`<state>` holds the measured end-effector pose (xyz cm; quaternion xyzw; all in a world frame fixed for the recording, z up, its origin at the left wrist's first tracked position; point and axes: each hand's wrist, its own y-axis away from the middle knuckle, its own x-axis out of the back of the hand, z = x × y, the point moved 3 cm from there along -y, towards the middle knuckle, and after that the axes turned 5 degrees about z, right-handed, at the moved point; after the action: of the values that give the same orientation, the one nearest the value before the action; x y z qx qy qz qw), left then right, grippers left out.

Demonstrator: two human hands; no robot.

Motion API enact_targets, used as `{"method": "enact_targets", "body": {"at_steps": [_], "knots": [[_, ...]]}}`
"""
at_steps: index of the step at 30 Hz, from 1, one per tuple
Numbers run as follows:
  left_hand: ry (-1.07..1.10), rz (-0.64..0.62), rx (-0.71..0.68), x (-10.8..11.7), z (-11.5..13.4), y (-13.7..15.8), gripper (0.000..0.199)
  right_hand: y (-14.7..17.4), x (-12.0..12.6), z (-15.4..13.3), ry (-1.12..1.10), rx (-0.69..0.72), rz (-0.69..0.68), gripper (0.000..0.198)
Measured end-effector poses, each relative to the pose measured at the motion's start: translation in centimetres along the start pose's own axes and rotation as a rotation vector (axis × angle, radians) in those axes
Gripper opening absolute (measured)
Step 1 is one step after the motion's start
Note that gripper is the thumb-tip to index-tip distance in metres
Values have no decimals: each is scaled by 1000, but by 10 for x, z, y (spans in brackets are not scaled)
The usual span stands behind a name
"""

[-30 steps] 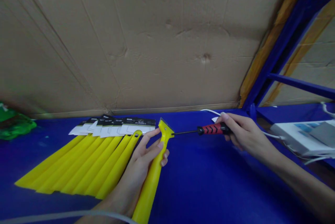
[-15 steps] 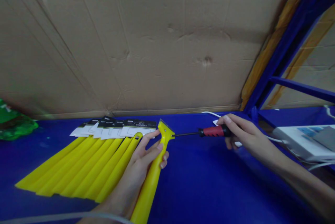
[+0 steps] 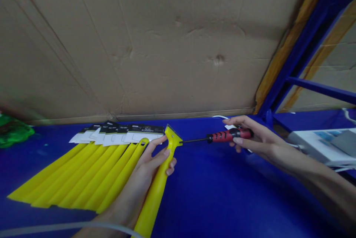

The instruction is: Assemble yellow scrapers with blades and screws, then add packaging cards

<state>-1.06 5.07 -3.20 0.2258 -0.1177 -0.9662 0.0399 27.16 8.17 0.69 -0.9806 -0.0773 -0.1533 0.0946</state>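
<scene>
My left hand (image 3: 155,160) is wrapped around a yellow scraper (image 3: 157,189) just below its angled head, which carries a blade edge at the top and a small screw. In my right hand (image 3: 250,134) is a screwdriver (image 3: 222,136) with a red and black handle, lying level. Its thin dark shaft points left, and the tip meets the right side of the scraper head. Left of my forearm, several yellow scrapers (image 3: 83,175) lie side by side in a fan. Black and white printed cards (image 3: 144,133) overlap along their upper ends.
Behind the blue tabletop (image 3: 211,193) stands a cardboard wall (image 3: 167,45). A blue metal frame (image 3: 300,45) rises at the right, near a white box (image 3: 317,145) with cables. Green plastic (image 3: 13,130) sits at the far left. A pale cable (image 3: 69,226) crosses the lower left foreground.
The fingers of my right hand have shifted around the screwdriver handle, with the index finger now stretched along its top. The tip stays at the scraper head. The whole view has shifted slightly.
</scene>
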Motion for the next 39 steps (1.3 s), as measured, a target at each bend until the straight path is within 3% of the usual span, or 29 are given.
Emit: {"method": "enact_targets", "body": {"at_steps": [6,11,17,23,26,30,35,39], "knots": [[-7,-34,1,-3,3,4,58,-3,2,7,116,-52,124,53],[10,-14,-11,0,4,2,52,-1,2,3,-30,17,4,47],[25,-45,5,1,-1,1,54,-1,1,1,115,-22,131,53],[34,-33,35,1,-2,2,58,1,7,1,4,50,-15,46],[43,-38,43,0,-2,3,59,0,8,0,42,42,23,39],[43,-45,56,-1,-3,5,56,-2,5,3,101,-25,120,54],[64,-1,-2,0,0,2,49,-1,5,2,55,46,16,45],[57,0,-20,0,0,2,50,3,2,-5,54,59,31,40]]}}
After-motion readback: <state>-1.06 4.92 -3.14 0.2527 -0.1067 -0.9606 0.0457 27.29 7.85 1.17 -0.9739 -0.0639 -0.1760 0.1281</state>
